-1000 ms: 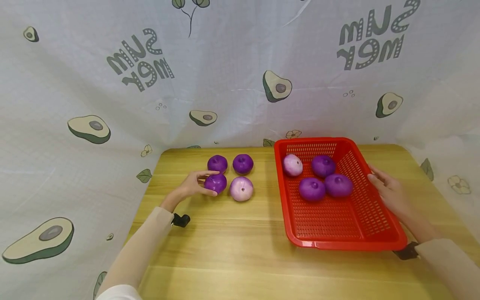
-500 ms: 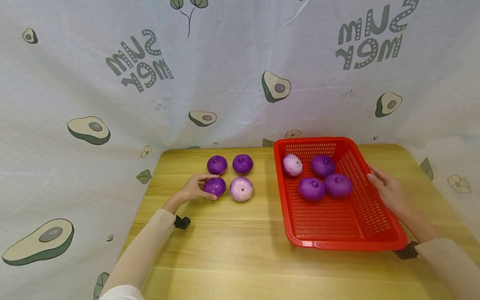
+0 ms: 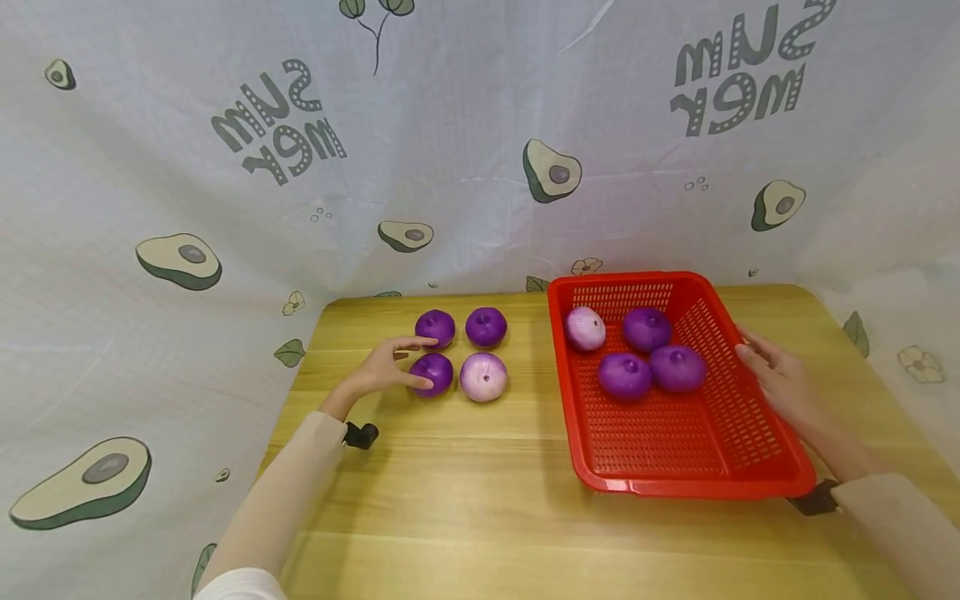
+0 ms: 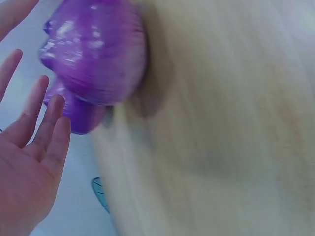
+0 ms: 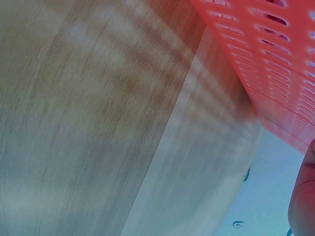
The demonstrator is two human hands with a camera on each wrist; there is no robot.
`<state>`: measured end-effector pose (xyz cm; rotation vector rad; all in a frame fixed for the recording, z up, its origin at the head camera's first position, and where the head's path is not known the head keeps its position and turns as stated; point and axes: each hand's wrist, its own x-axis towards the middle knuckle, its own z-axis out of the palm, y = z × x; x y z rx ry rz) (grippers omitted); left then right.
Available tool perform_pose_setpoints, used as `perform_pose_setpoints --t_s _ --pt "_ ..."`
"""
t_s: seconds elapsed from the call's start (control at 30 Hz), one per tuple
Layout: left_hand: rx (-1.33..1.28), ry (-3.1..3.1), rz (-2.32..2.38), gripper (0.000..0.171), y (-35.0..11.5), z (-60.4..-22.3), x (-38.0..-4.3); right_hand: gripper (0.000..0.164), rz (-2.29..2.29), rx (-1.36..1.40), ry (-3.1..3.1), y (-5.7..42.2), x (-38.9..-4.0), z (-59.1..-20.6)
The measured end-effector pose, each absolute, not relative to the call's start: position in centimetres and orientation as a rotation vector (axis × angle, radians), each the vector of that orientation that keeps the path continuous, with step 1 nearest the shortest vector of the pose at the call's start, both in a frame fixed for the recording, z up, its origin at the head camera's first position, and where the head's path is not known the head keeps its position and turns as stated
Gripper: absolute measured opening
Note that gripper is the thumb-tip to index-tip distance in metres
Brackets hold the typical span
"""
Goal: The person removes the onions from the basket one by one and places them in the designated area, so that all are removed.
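My left hand (image 3: 380,369) is beside the near-left purple onion (image 3: 432,375), thumb in front of it and fingers raised behind. In the left wrist view the fingers (image 4: 55,125) are extended and apart from the shiny purple onion (image 4: 98,54). That onion stands on the table with a pale pink-white onion (image 3: 483,377) to its right and two dark purple onions (image 3: 435,329) (image 3: 486,327) behind. My right hand (image 3: 783,379) grips the right rim of the red plastic basket (image 3: 622,486); its fingers are partly hidden behind the rim.
Inside the basket lie a pale onion (image 3: 585,329) and three purple onions (image 3: 625,377), all toward its back half. The wooden table (image 3: 450,500) meets a white printed cloth (image 3: 465,167) at the back and sides.
My left hand lowered the purple onion slightly toward me into line with the pale one, then loosened its fingers from it. The right hand and basket have stayed put.
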<state>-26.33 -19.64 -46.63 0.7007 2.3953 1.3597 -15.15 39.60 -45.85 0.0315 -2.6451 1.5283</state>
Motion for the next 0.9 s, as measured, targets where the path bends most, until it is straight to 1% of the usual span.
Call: perform_pose_setpoints --t_s 0.23,0.53,0.7,0.9 --pt "0.771 2.298 1.501 0.071 -17.9 -43.5 -26.6 0.058 1.481 0.015 -2.660 39.8 -15.3 -46.0" --pt "0.796 2.180 1.589 0.073 -12.3 -39.5 -26.7 0.058 1.388 -0.008 -2.683 39.5 -14.9 -45.5" --pt "0.803 2.100 1.648 0.071 -9.1 -38.2 -26.7 0.059 1.391 -0.018 -2.687 39.3 -14.9 -45.5" --pt "0.811 2.055 1.683 0.071 -5.7 -37.6 -26.6 0.057 1.384 0.003 -2.676 39.3 -14.9 -45.6"
